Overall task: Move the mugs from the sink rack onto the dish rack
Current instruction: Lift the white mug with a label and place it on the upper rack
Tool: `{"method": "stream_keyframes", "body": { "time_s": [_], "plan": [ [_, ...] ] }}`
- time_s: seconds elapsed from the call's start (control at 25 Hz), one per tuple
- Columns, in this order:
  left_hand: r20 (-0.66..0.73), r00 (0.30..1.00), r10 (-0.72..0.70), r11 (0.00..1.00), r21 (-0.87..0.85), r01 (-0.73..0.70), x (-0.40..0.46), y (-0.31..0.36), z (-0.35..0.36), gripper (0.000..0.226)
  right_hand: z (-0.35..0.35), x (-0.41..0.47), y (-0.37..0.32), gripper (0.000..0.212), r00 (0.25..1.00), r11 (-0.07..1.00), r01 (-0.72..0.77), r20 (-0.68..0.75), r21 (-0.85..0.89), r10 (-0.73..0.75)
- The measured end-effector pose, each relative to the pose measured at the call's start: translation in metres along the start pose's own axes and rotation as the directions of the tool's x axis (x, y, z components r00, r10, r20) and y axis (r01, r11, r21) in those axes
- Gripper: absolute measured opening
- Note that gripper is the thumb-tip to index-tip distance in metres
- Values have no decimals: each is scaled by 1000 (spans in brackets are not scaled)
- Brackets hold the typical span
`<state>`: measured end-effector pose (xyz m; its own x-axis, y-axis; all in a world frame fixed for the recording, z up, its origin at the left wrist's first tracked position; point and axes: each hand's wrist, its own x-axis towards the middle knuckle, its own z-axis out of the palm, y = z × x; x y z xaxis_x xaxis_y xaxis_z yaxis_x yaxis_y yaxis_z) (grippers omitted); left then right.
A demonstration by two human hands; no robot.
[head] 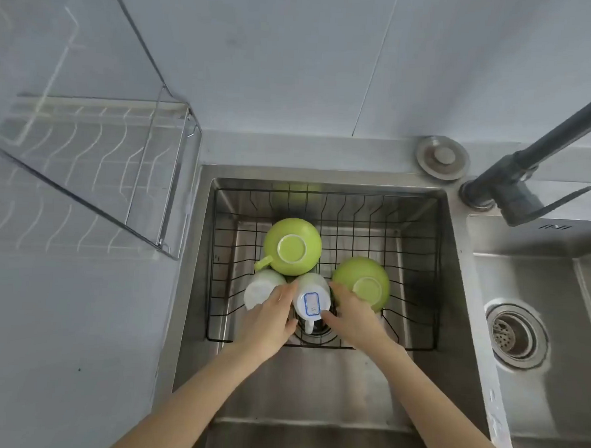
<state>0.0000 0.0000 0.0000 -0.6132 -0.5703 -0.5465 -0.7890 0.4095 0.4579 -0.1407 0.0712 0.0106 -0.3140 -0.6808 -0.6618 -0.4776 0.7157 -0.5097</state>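
Observation:
Several mugs stand upside down in the black wire sink rack (pixel 422 264). One green mug (pixel 292 250) is at the back, another green mug (pixel 363 282) at the right. A white mug (pixel 260 287) is at the left. Between them sits a white mug with a blue-edged label (pixel 312 298) on its base. My left hand (pixel 268 320) presses its left side and my right hand (pixel 351 317) its right side, so both hands clasp this mug. The steel dish rack (pixel 95 165) stands on the counter at the left and holds nothing.
The rack sits inside a steel sink basin (pixel 313 389). A dark faucet (pixel 529 174) rises at the back right, with a round steel cap (pixel 443 162) beside it. A second basin with a drain strainer (pixel 514 333) lies to the right.

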Motion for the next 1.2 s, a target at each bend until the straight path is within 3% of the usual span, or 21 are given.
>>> {"method": "stream_keyframes", "body": {
  "time_s": [0.4, 0.76, 1.0, 1.2],
  "plan": [
    [-9, 1000, -13, 996, 85, 14, 23, 12, 17, 63, 16, 21, 3, 55, 997, 999, -15, -81, 36, 18],
    [-38, 999, -30, 998, 57, 32, 12, 16, 10, 62, 10, 7, -3, 51, 996, 998, -7, -83, 59, 12],
    [-101, 993, 62, 997, 53, -57, -17, 24, -16, 61, -12, -33, -11, 45, 994, 992, 89, -67, 92, -83],
    [-216, 956, 200, 978, -18, -209, -52, 32, -39, 65, -34, -81, -18, 45, 968, 971, 224, -139, 83, -211]
  ]
}}
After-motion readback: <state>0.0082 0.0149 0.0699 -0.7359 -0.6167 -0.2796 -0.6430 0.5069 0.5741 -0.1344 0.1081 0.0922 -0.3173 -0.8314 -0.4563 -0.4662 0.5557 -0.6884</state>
